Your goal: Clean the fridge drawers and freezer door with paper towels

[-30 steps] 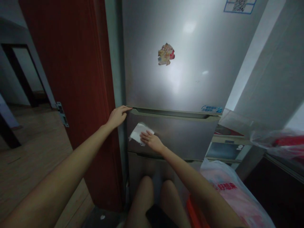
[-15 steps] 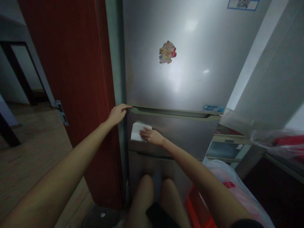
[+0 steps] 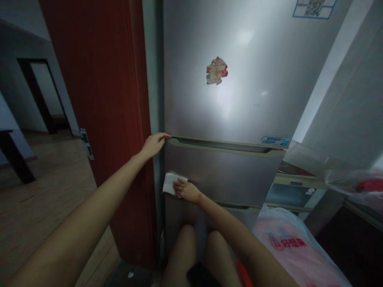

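A tall silver fridge (image 3: 233,95) stands in front of me, with a middle drawer (image 3: 227,175) under its big top door. My left hand (image 3: 154,144) grips the fridge's left edge at the seam above that drawer, fingers curled over it. My right hand (image 3: 186,190) presses a folded white cloth (image 3: 171,183) flat against the lower left corner of the middle drawer front. My bare knees (image 3: 197,247) show below the hands.
A red-brown door (image 3: 104,119) stands open right beside the fridge on the left, with wooden floor (image 3: 44,183) beyond it. A pink plastic bag (image 3: 287,243) sits at lower right, a cluttered shelf (image 3: 296,187) behind it. A colourful magnet (image 3: 217,71) is on the top door.
My right hand has slid the cloth down and a little left along the drawer front, toward its bottom corner. My left hand has stayed on the fridge's edge.
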Action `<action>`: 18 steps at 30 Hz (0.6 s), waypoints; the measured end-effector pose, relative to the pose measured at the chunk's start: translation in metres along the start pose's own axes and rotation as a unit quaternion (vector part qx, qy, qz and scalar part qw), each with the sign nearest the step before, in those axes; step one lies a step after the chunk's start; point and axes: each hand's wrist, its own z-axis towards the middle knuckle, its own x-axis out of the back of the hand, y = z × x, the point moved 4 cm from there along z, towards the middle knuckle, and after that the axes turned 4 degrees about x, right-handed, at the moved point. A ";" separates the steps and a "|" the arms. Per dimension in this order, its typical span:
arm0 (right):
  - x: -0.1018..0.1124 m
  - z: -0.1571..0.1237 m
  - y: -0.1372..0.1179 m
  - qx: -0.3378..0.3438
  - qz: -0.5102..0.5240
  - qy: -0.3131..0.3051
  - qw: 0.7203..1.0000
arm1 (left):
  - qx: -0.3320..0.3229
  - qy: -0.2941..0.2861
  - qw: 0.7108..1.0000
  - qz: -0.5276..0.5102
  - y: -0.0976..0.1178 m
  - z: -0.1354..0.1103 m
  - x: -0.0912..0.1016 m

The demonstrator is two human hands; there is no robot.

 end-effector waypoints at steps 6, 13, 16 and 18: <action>-0.003 0.005 -0.001 0.067 -0.013 -0.058 0.996 | 0.005 -0.013 0.999 0.040 0.003 0.000 0.002; 0.057 0.064 0.071 0.086 -0.034 -0.086 0.992 | -0.020 -0.048 0.993 0.110 0.012 0.008 0.008; 0.092 0.089 0.101 0.063 -0.050 -0.069 0.994 | -0.039 -0.064 0.988 0.139 0.015 0.012 0.010; 0.110 0.099 0.114 0.042 -0.059 -0.055 0.996 | -0.044 -0.064 0.985 0.152 0.015 0.012 0.010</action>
